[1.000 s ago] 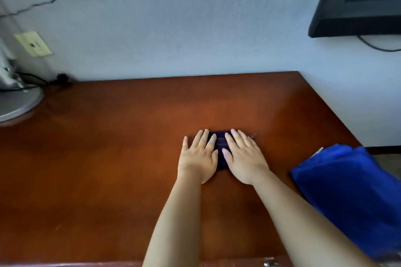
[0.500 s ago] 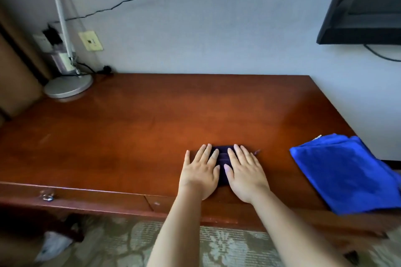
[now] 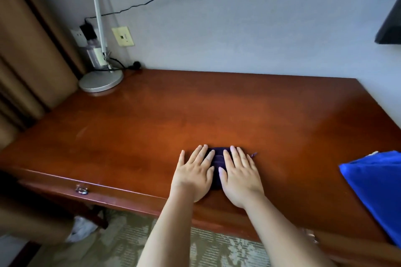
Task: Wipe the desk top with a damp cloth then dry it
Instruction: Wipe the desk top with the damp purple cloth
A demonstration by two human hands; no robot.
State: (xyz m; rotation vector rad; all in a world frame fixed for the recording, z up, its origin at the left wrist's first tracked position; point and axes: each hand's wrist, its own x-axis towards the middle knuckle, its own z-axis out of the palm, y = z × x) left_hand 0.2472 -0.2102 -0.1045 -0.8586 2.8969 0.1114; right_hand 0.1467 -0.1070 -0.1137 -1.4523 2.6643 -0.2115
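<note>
- Head view: left hand (image 3: 193, 174) and right hand (image 3: 239, 176) still press flat, fingers straight, on the dark cloth (image 3: 217, 161); each grip apart, clamping nothing.
- Cloth has slid slightly toward the near edge of the surface (image 3: 152, 128).
- Blue towel (image 3: 375, 188) waits near right; likely still the damp wipe stage.

Cloth (image 3: 217, 159) on desk (image 3: 152, 128), lamp (image 3: 101, 80) rear-left.
</note>
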